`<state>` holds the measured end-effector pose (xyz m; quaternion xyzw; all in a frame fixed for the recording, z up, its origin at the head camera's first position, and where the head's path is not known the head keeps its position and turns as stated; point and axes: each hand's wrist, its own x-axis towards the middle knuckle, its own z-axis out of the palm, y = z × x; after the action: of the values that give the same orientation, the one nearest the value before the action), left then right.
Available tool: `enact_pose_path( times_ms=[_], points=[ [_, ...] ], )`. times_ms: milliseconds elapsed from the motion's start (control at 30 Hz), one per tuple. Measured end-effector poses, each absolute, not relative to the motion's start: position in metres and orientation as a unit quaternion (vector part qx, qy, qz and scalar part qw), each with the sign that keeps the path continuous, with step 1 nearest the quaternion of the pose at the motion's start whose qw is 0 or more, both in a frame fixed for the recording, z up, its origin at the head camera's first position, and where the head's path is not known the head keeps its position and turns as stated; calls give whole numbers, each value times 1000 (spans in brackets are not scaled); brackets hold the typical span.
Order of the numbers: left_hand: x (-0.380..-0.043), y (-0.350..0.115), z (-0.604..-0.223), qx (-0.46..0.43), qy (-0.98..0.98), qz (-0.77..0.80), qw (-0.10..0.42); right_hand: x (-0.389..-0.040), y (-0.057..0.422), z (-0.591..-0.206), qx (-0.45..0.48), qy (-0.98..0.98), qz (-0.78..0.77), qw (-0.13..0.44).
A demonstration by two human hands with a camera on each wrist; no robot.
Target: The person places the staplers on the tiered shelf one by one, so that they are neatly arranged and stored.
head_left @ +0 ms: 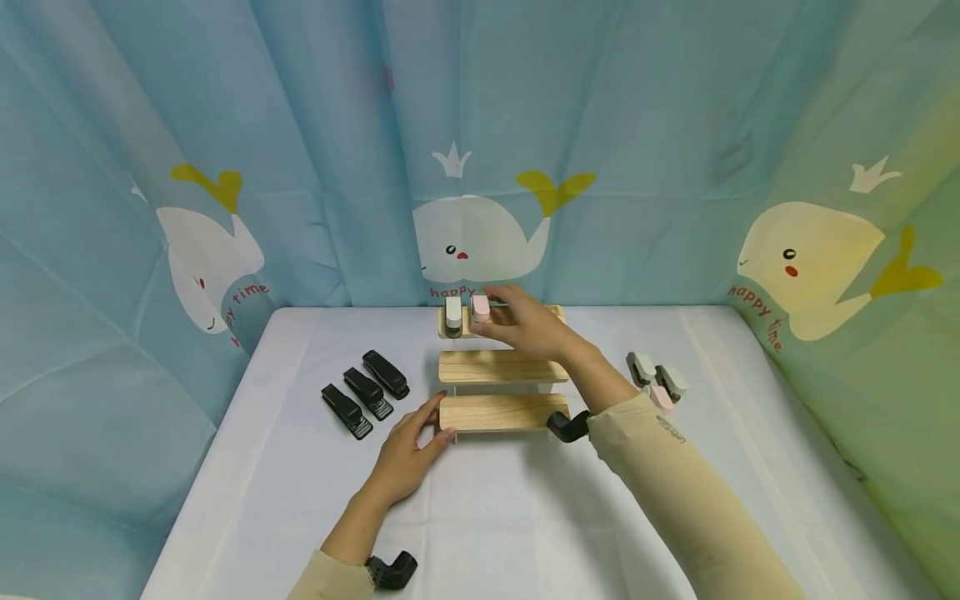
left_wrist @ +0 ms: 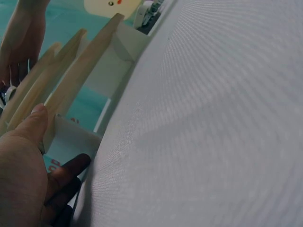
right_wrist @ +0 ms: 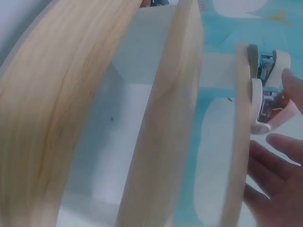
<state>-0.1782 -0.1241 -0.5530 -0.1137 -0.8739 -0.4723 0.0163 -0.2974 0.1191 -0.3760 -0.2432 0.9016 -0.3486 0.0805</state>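
A three-tier wooden display rack (head_left: 498,414) with pale side supports stands on the table. My left hand (head_left: 405,454) holds its lower left end, thumb on the lowest board and fingers beside the side panel (left_wrist: 73,135). At the top tier, my right hand (head_left: 528,323) pinches a pink mini stapler (head_left: 481,308), which sits on the board. Just left of it stands a white mini stapler (head_left: 453,313). Both staplers show beside the right fingers (right_wrist: 279,156) in the right wrist view, where part of the hand is cut off.
Several black staplers lie left of the rack, among them a middle one (head_left: 368,392). Right of the rack lie two white mini staplers (head_left: 671,382) and a pink one, partly behind the right sleeve (head_left: 675,492). A whale-print curtain (head_left: 637,125) hangs behind the white table (head_left: 285,500).
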Motion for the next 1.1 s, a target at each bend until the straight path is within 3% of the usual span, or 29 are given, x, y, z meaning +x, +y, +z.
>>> enact_pose_path(
  times_ms=[1100],
  points=[
    [-180, -124, -553, -111, -875, -471, 9, -276, 181, -372, -222, 906, -356, 52]
  ],
)
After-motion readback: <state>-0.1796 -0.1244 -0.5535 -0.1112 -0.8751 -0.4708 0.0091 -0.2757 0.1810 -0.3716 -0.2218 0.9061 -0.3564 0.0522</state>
